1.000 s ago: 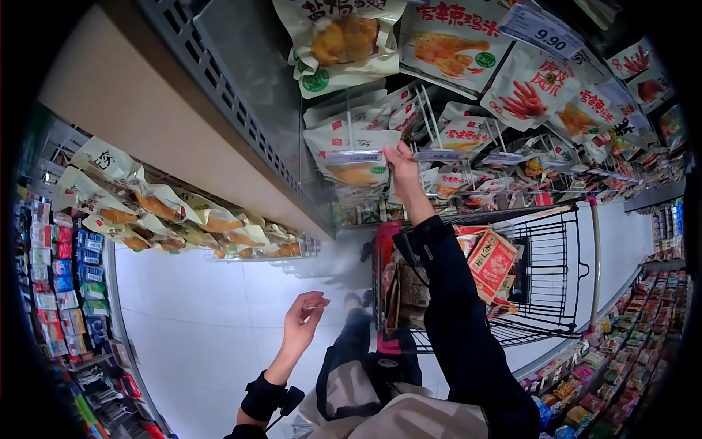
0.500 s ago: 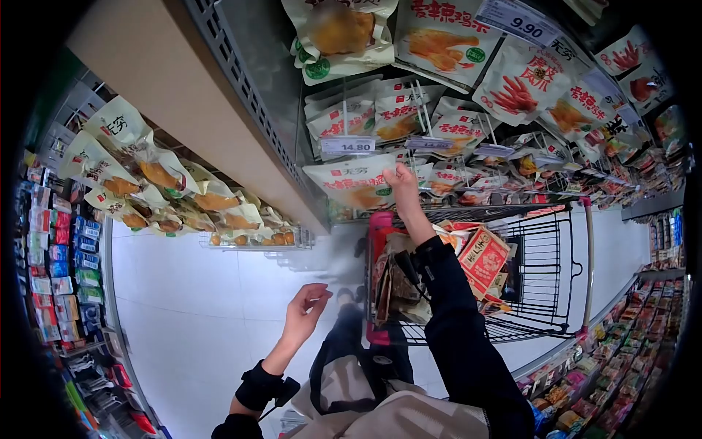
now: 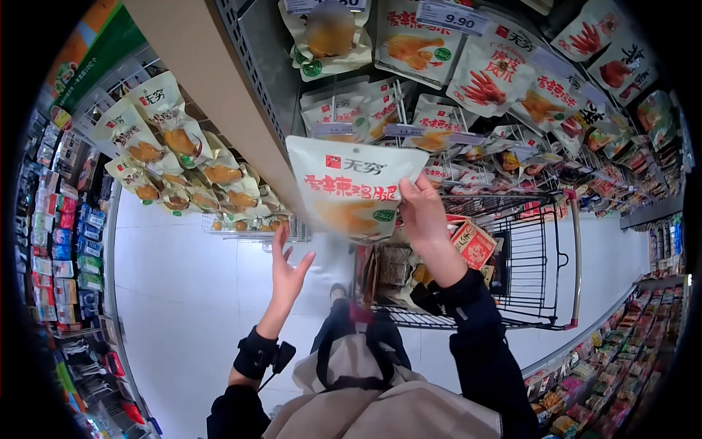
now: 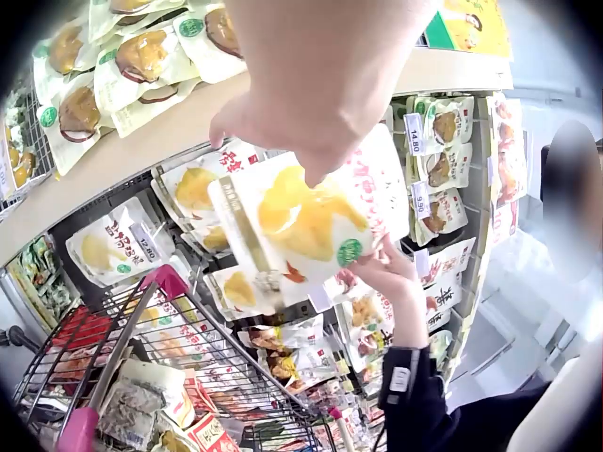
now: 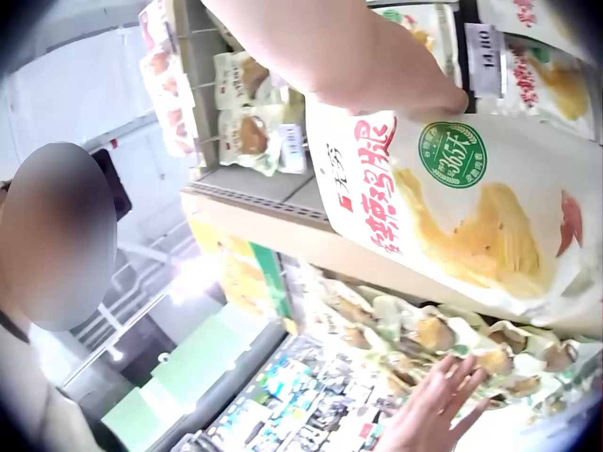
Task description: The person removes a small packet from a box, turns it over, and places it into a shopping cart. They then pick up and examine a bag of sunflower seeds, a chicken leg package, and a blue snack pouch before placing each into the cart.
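Above a shop floor [image 3: 183, 293], the right hand [image 3: 424, 216] pinches a bag [image 3: 351, 175] (white, red-lettered); the left hand [image 3: 287, 272], spread, hovers near.

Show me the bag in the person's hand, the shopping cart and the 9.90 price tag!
Bag [image 3: 352, 192], head view: its printed front.
Shopping cart [image 4: 168, 280], left wrist view: a pink corner.
Price tag [image 3: 459, 20], head view: its numbers.
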`<state>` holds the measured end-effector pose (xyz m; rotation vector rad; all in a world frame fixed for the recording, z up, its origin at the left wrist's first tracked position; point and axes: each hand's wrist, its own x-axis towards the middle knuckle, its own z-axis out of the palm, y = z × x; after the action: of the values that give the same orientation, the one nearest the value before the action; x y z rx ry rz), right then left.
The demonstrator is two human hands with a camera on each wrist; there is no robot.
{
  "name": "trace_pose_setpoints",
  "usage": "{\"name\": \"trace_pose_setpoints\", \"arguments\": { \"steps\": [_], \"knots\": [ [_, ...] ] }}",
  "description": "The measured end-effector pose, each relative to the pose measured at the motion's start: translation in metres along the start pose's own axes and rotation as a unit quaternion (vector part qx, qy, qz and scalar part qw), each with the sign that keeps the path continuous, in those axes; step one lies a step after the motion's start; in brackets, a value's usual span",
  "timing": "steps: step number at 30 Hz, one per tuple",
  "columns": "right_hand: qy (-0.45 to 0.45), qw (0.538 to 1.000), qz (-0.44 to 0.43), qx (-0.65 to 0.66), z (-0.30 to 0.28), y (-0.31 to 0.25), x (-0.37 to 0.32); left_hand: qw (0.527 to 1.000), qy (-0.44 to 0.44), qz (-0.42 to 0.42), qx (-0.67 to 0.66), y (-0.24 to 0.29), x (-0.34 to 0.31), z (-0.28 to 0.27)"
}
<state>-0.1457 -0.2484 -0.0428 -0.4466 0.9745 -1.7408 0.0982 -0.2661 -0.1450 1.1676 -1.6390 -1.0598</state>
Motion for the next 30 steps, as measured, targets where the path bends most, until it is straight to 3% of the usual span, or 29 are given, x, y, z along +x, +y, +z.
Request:
{"name": "trace_pose_setpoints", "arguments": {
  "steps": [2, 5, 6, 9, 12, 16, 23, 30],
  "knots": [
    [-0.043, 0.998, 0.026, 0.033, 0.006, -0.031, -0.025, 0.999, 0.017, 0.008, -0.046, 0.009, 0.000, 0.008],
    [-0.074, 0.994, 0.065, 0.052, -0.001, -0.062, -0.055, 0.950, -0.122, -0.124, -0.257, 0.023, -0.013, 0.010],
    [-0.087, 0.993, 0.058, 0.063, -0.004, -0.069, -0.062, 0.940, -0.118, -0.152, -0.282, 0.036, -0.022, 0.014],
    [-0.080, 0.991, 0.056, 0.097, -0.012, -0.093, -0.081, 0.951, -0.098, -0.117, -0.268, 0.045, -0.043, 0.026],
    [-0.045, 0.988, 0.049, 0.137, -0.030, -0.105, -0.092, 0.979, -0.113, -0.075, -0.153, 0.065, -0.056, 0.030],
    [0.009, 0.993, 0.055, 0.107, -0.063, -0.118, -0.104, 0.973, -0.142, -0.076, -0.166, 0.085, -0.079, 0.041],
    [-0.003, 0.998, 0.039, 0.056, -0.121, -0.124, -0.115, 0.959, -0.180, -0.090, -0.200, 0.120, -0.121, 0.056],
    [-0.003, 0.997, 0.018, 0.072, -0.138, -0.142, -0.148, 0.962, -0.195, -0.083, -0.169, 0.132, -0.145, 0.070]
  ]
}}
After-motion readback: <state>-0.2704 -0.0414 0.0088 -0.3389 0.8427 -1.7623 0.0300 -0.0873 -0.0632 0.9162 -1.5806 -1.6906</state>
